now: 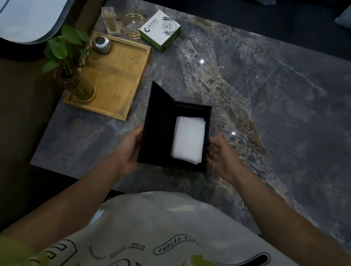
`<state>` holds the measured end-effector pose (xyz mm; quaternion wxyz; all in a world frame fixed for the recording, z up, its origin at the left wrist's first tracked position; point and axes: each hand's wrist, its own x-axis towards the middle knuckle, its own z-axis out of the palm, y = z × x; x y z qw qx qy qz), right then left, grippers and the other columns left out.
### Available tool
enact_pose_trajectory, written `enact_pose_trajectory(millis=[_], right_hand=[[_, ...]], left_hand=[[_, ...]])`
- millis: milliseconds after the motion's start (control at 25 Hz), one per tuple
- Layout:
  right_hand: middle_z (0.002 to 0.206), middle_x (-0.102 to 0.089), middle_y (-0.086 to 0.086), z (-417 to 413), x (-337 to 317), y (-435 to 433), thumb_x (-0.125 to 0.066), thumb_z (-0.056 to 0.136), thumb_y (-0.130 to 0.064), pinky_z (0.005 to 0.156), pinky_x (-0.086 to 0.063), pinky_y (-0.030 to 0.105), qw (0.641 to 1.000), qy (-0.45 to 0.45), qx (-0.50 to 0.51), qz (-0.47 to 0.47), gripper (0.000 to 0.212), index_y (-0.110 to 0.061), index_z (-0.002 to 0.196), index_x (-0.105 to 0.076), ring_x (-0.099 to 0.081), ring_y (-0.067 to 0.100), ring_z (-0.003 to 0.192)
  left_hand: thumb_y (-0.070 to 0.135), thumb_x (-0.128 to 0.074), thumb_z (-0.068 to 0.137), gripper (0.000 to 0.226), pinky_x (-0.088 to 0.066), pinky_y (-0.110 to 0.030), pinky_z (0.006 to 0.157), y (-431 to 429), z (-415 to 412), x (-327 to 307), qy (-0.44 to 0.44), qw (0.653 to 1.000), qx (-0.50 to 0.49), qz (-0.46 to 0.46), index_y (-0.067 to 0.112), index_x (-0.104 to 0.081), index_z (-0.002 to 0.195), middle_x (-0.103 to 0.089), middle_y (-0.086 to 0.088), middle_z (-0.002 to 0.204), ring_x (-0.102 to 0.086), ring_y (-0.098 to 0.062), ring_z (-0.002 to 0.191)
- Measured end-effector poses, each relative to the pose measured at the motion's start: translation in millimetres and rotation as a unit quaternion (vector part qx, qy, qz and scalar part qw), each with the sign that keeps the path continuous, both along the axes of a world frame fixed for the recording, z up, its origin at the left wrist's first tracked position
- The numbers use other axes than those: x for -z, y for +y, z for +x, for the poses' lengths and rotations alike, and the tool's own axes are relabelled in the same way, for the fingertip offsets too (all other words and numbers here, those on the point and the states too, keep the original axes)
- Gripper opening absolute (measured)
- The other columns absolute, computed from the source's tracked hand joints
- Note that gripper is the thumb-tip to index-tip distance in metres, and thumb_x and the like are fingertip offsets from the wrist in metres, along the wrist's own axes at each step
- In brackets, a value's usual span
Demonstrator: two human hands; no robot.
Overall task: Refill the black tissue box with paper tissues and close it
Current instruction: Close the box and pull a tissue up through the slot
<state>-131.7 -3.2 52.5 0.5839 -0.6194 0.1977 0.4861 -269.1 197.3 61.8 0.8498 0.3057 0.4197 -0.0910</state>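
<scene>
Left fingers [138, 132]: my left hand [129, 148] lies against the outside of the raised lid [158, 118]. Only the thumb shows, so I cannot tell whether the rest are curled or flat.
Right fingers [212, 146]: spread wide and loose on my right hand [221, 157], holding nothing, with the tips at the box's right wall. Touching or just short of it, I cannot tell.
Box [210, 120]: black, lower middle of the frame, standing open on the grey marble desk [267, 101].
Lid: swung up along the box's left side.
Tissues [188, 139]: a white stack inside the box, with a dark gap at the far end.
Upper left of the frame: a wooden tray [119, 78] with a plant [68, 51] and a metal jar [101, 44] on it.
</scene>
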Motion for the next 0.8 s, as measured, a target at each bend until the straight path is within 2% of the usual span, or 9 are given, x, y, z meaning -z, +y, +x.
enact_pose_trajectory(millis=[120,240,320,440,560,640,720,800], right_hand=[[0.106,-0.063,-0.005,1,3,-1,-0.032,0.098,-0.056,0.076,-0.044,0.025,1.000,0.007,0.007,0.001,0.046,-0.022,0.099,-0.062,-0.057,0.007,0.096],[0.102,-0.063,-0.008,2,5,-1,-0.031,0.099,-0.056,0.074,-0.045,0.025,1.000,0.012,0.007,0.004,0.045,-0.024,0.098,-0.062,-0.058,0.005,0.094],[0.100,-0.063,-0.009,3,7,-2,-0.031,0.099,-0.056,0.075,-0.045,0.025,1.000,0.015,0.009,0.003,0.046,-0.023,0.098,-0.062,-0.057,0.005,0.093],[0.110,-0.059,-0.006,5,10,-3,-0.031,0.098,-0.057,0.083,-0.043,0.028,1.000,0.021,0.007,0.004,0.049,-0.019,0.113,-0.058,-0.056,0.007,0.098],[0.119,-0.059,-0.001,7,13,-3,-0.034,0.097,-0.059,0.078,-0.045,0.028,0.999,0.031,0.011,0.000,0.050,-0.019,0.113,-0.059,-0.056,0.010,0.103],[0.122,-0.058,0.000,9,14,-4,-0.035,0.095,-0.060,0.076,-0.045,0.028,0.999,0.037,0.013,-0.003,0.053,-0.019,0.118,-0.059,-0.055,0.013,0.109],[0.124,-0.057,0.001,11,16,-5,-0.036,0.094,-0.062,0.077,-0.044,0.028,0.999,0.042,0.013,-0.002,0.060,-0.016,0.127,-0.056,-0.053,0.015,0.114],[0.120,-0.058,0.000,13,17,-6,-0.035,0.094,-0.062,0.079,-0.043,0.030,0.999,0.047,0.010,0.000,0.062,-0.015,0.130,-0.055,-0.053,0.014,0.110]], left_hand=[[0.048,-0.045,0.094,0.051,-0.046,-0.042,0.101,-5,5,4,0.004,1.000,-0.002,-0.009,0.014,-0.061,0.129,-0.068,-0.008,0.114,-0.063,-0.022,0.106],[0.045,-0.042,0.096,0.046,-0.055,-0.036,0.087,-9,10,5,-0.011,1.000,-0.005,-0.003,0.013,-0.063,0.122,-0.070,-0.005,0.105,-0.067,-0.018,0.094],[0.043,-0.041,0.098,0.044,-0.056,-0.034,0.083,-12,14,3,-0.009,1.000,-0.001,0.005,0.012,-0.064,0.118,-0.070,-0.004,0.100,-0.066,-0.017,0.089],[0.040,-0.038,0.100,0.038,-0.057,-0.031,0.073,-15,19,3,0.011,1.000,0.009,0.027,0.014,-0.067,0.101,-0.072,-0.002,0.084,-0.069,-0.014,0.075],[0.038,-0.035,0.101,0.040,-0.059,-0.024,0.059,-16,24,6,0.029,0.999,0.012,0.042,0.014,-0.067,0.095,-0.074,-0.001,0.077,-0.071,-0.012,0.066],[0.041,-0.035,0.100,0.041,-0.059,-0.028,0.067,-19,28,5,0.045,0.997,0.024,0.052,0.015,-0.068,0.097,-0.074,-0.003,0.083,-0.071,-0.015,0.072],[0.046,-0.039,0.098,0.044,-0.055,-0.036,0.082,-22,33,5,0.068,0.995,0.042,0.054,0.016,-0.070,0.099,-0.073,-0.007,0.093,-0.069,-0.020,0.084],[0.054,-0.047,0.092,0.047,-0.048,-0.044,0.100,-23,37,9,0.078,0.993,0.058,0.068,0.018,-0.071,0.111,-0.071,-0.008,0.112,-0.065,-0.025,0.107]])
